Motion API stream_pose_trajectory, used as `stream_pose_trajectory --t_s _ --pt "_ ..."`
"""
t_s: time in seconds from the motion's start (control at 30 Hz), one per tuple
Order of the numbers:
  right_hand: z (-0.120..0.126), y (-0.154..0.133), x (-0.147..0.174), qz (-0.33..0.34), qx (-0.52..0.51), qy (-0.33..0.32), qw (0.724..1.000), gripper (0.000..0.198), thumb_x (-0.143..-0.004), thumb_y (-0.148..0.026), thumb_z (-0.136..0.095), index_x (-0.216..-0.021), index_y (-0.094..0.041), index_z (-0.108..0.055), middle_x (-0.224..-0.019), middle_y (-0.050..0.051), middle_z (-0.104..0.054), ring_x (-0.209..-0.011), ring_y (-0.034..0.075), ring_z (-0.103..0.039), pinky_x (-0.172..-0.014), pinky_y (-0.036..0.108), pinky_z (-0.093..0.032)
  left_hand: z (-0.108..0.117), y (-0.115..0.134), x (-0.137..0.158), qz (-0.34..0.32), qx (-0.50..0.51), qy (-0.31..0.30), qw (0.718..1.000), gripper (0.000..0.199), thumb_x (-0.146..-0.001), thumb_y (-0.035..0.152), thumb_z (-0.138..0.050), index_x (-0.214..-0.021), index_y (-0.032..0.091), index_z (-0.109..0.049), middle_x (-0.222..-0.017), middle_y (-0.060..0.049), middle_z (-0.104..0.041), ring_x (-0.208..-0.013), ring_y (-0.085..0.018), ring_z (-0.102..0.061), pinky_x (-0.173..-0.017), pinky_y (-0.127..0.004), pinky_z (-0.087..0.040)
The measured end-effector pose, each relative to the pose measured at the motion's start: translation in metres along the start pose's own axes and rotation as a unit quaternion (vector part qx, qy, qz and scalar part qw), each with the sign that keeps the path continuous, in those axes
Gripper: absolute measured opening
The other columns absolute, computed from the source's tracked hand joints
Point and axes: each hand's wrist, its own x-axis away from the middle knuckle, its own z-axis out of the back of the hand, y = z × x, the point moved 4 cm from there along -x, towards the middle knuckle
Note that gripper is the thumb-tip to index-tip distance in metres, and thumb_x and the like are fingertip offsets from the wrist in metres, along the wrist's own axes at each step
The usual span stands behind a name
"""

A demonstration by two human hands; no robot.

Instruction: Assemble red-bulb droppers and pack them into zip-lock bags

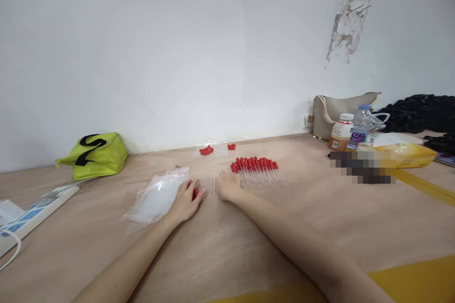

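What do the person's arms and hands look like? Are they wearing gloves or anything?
No gloves: the left hand and right hand are both bare, and I can't see any rings, watch or bracelet. The left forearm and right forearm get narrower toward the hands. No sleeves show, as far as the picture reaches.

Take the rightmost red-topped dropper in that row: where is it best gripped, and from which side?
Probably by its red top, pinched from above and slightly from the right. The top looks thicker than the thin clear stem, which points toward the person, and the other droppers crowd it only on the left.
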Motion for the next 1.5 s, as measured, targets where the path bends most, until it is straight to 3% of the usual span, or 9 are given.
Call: stream_pose_trajectory --t_s 0.17,0.23,0.47,0.7,0.9,1.07,1.27,1.37,1.5 --pt "0.004 0.028 0.037 0.073 0.022 0.059 0.995 0.033 -0.076 -0.01 -0.04 -0.108 -0.01 -0.049 -0.101 0.016 -0.057 -0.095 0.023 -0.052 -0.081 0.035 -0.035 -0.006 0.015 -0.014 -0.032 0.032 0.016 0.999 0.041 -0.082 0.042 -0.042 -0.111 0.015 -0.052 -0.112 -0.011 -0.05 -0.108 -0.025 -0.044 -0.095 -0.04 -0.032" --pt "0.008 0.044 0.051 0.138 0.021 0.117 0.983 0.036 -0.078 -0.011 -0.039 -0.113 -0.011 -0.046 -0.098 0.014 -0.056 -0.09 0.022 -0.051 -0.077 0.033 -0.037 -0.008 0.021 -0.02 -0.045 0.039 0.007 0.998 0.042 -0.081 0.043 -0.044 -0.111 0.014 -0.052 -0.112 -0.011 -0.05 -0.107 -0.024 -0.045 -0.094 -0.038 -0.034" --pt "0.026 0.096 0.071 0.225 -0.067 0.21 0.949 0.026 -0.084 -0.016 -0.036 -0.103 -0.014 -0.054 -0.089 0.008 -0.055 -0.085 0.017 -0.05 -0.077 0.029 -0.038 -0.018 0.039 -0.033 -0.096 0.075 -0.002 0.992 0.039 -0.078 0.042 -0.049 -0.107 0.017 -0.054 -0.107 -0.008 -0.055 -0.104 -0.023 -0.048 -0.093 -0.036 -0.036" --pt "0.023 0.098 0.073 0.244 -0.069 0.184 0.95 0.018 -0.081 -0.018 -0.043 -0.087 -0.017 -0.06 -0.082 0.006 -0.056 -0.08 0.016 -0.05 -0.072 0.028 -0.038 -0.008 0.044 -0.022 -0.065 0.078 0.061 0.993 0.042 -0.074 0.044 -0.055 -0.106 0.019 -0.049 -0.109 -0.008 -0.051 -0.101 -0.022 -0.049 -0.088 -0.036 -0.039" --pt "0.024 0.097 0.079 0.269 -0.069 0.178 0.944 0.02 -0.084 -0.018 -0.042 -0.089 -0.018 -0.06 -0.084 0.006 -0.057 -0.082 0.017 -0.049 -0.074 0.03 -0.038 -0.002 0.044 -0.005 -0.027 0.068 0.092 0.993 0.03 -0.071 0.044 -0.058 -0.082 0.019 -0.045 -0.081 -0.003 -0.053 -0.077 -0.02 -0.053 -0.069 -0.034 -0.044" --pt "0.025 0.098 0.079 0.265 -0.073 0.182 0.944 0.02 -0.084 -0.018 -0.041 -0.089 -0.017 -0.06 -0.083 0.007 -0.057 -0.082 0.017 -0.049 -0.074 0.03 -0.039 -0.003 0.046 -0.007 -0.046 0.039 0.144 0.988 0.021 -0.074 0.038 -0.054 -0.066 0.02 -0.047 -0.087 -0.005 -0.051 -0.091 -0.023 -0.051 -0.079 -0.036 -0.042" --pt "0.024 0.1 0.079 0.252 -0.072 0.192 0.946 0.019 -0.084 -0.018 -0.041 -0.086 -0.017 -0.059 -0.082 0.006 -0.056 -0.082 0.017 -0.049 -0.074 0.03 -0.038 0.002 0.052 -0.008 -0.053 0.05 0.188 0.979 0.016 -0.075 0.031 -0.054 -0.063 0.019 -0.054 -0.087 -0.006 -0.053 -0.093 -0.024 -0.051 -0.083 -0.038 -0.041" --pt "0.024 0.104 0.077 0.221 -0.084 0.208 0.949 0.018 -0.084 -0.018 -0.039 -0.085 -0.017 -0.057 -0.084 0.006 -0.055 -0.081 0.016 -0.049 -0.073 0.029 -0.038 0.01 0.066 0.006 -0.102 0.086 0.159 0.978 0.013 -0.077 0.029 -0.051 -0.07 0.019 -0.056 -0.092 -0.006 -0.054 -0.092 -0.022 -0.051 -0.081 -0.036 -0.042" --pt "0.022 0.107 0.074 0.19 -0.108 0.219 0.951 0.017 -0.085 -0.016 -0.035 -0.088 -0.017 -0.052 -0.087 0.006 -0.054 -0.079 0.016 -0.05 -0.071 0.029 -0.039 0.007 0.082 0.03 -0.155 0.099 0.023 0.983 0.01 -0.079 0.025 -0.047 -0.075 0.019 -0.054 -0.079 -0.004 -0.054 -0.076 -0.018 -0.053 -0.068 -0.032 -0.045"
